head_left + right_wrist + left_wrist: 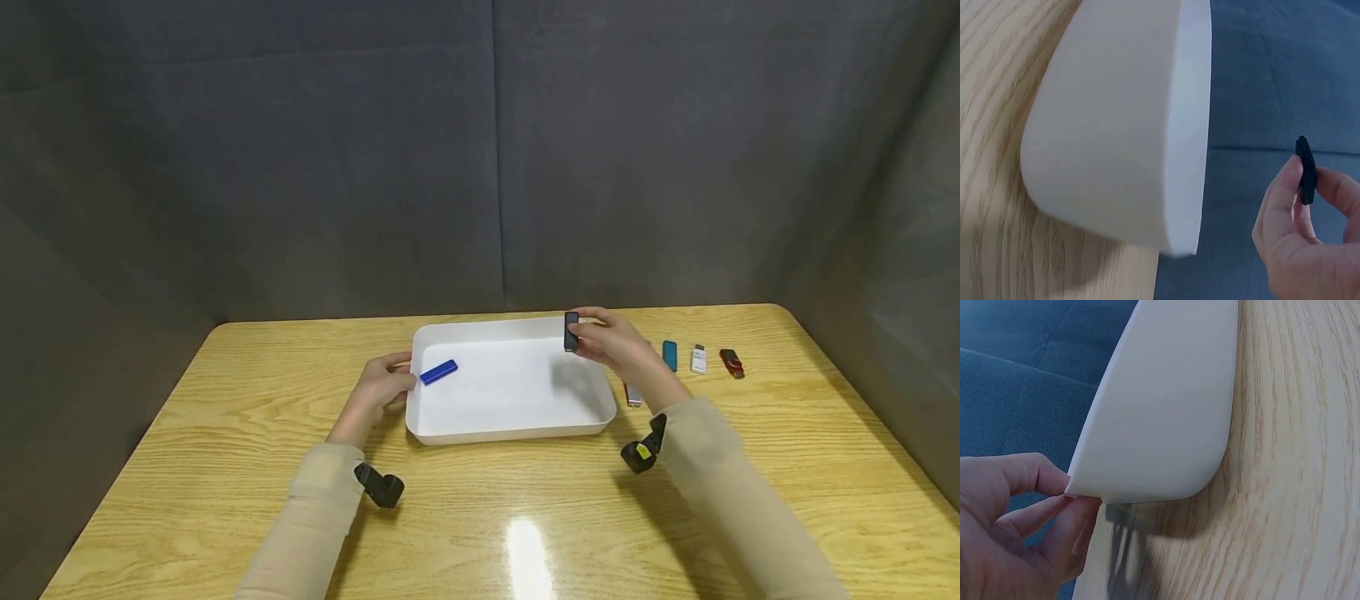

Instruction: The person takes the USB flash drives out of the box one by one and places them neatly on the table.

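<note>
A shallow white tray stands on the wooden table, with a blue USB stick lying inside near its left end. My left hand pinches the tray's left rim between thumb and fingers; the left wrist view shows the grip at a corner of the wall. Over the right part of the tray, my right hand holds a black USB stick upright between thumb and fingers. In the right wrist view the black stick appears edge-on, above the rim's height.
Right of the tray, a teal USB stick, a white one and a dark red one lie in a row. Another silver stick is partly hidden under my right wrist. Dark cloth hangs behind the table.
</note>
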Motion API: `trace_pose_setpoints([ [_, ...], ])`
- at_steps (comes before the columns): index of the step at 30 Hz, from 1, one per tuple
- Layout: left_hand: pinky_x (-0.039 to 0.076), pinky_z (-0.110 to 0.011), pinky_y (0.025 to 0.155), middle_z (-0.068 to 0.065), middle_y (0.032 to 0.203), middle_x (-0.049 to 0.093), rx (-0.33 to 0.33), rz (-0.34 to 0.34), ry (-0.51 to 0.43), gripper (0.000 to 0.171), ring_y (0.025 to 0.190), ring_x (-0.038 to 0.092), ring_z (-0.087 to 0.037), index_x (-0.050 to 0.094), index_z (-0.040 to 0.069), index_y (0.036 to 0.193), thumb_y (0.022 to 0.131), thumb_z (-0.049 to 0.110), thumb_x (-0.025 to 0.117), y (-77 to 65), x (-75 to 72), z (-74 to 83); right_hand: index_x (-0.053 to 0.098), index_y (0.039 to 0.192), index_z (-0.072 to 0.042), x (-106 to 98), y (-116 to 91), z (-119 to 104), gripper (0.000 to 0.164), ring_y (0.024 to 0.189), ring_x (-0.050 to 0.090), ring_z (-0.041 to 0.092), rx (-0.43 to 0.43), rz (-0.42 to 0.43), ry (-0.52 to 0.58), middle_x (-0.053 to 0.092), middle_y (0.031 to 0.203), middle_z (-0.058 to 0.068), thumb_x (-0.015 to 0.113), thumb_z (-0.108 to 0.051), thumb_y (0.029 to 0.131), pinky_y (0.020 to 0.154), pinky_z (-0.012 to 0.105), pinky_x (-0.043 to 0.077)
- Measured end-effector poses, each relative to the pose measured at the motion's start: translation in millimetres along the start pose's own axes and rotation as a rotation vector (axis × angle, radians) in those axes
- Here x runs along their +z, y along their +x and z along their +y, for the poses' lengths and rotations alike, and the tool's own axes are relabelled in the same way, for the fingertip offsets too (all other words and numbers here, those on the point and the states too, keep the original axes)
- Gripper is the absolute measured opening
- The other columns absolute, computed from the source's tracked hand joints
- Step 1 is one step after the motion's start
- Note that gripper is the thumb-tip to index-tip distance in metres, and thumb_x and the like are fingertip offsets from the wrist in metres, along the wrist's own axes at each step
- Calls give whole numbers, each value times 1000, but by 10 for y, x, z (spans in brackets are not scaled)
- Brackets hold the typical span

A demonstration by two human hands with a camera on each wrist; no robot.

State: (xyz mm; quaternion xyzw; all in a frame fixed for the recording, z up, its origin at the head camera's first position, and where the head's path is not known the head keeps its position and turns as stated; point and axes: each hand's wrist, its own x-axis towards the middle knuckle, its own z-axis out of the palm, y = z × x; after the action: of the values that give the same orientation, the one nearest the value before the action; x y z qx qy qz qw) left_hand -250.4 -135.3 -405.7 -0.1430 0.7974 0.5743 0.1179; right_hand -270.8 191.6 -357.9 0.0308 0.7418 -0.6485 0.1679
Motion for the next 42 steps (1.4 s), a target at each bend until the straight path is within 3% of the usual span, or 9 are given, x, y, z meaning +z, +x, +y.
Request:
trace_pose_setpoints([
  [7,54,-26,80,-21,131,55,-2,4,12,61,99,57,-20,45,2,140,80,-5,50,1,-5,5,29,147,-2,-164,-81,1,55,83,59,0,-27,-4,-28,46,123,11,50,-17,98,78,12,52],
  [14,54,-24,76,-20,129,55,-9,8,12,60,96,56,-19,45,3,140,81,-4,50,1,-15,21,24,149,-1,-376,-152,33,61,83,59,-4,-40,11,-120,45,131,16,50,-23,98,79,12,50],
  [18,53,-22,73,-20,128,55,-11,10,6,60,95,56,-18,46,3,140,80,-5,50,11,-17,19,23,149,-1,-501,-217,54,64,81,60,-5,-35,21,-156,58,110,-1,52,-26,97,79,16,49],
  [22,54,-22,73,-20,128,56,-6,10,1,60,95,58,-18,46,3,140,81,-5,50,19,-19,17,24,147,0,-626,-272,94,63,78,61,-4,-38,16,-126,59,89,-17,53,-23,97,77,18,51],
  [42,52,-20,70,-19,129,55,-18,11,-6,60,96,56,-19,45,4,140,80,-5,50,26,-29,12,23,145,5,-1042,-343,321,63,81,61,-6,-22,22,-107,57,89,-20,53,-21,97,77,12,53],
])
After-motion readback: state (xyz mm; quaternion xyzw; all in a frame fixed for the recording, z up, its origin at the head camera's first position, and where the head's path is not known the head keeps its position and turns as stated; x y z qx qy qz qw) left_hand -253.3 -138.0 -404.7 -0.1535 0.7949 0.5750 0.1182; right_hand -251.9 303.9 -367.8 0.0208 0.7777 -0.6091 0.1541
